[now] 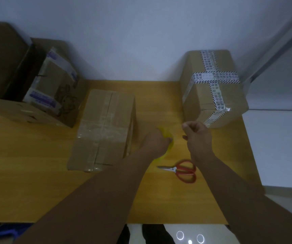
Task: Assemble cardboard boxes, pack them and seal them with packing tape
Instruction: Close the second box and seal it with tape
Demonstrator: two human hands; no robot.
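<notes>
Mid-frame, the left hand [156,139] is gripping the light, rigid yellow tape roll [169,140] while the right hand [197,136] is curling, perhaps pinching its flimsy, sticky end; I cannot tell.

two bare forearms, unsleeved to the wrists, end in the left hand [156,140] and right hand [197,136] above the table [36,191]; blurred dark clothing [152,233] shows below the table's near edge.

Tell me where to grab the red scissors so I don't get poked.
Take the scissors by their red loop handles, coming from the right. They lie flat and closed on the table, pointed blades aiming left, so the handles are probably the safest end.
</notes>
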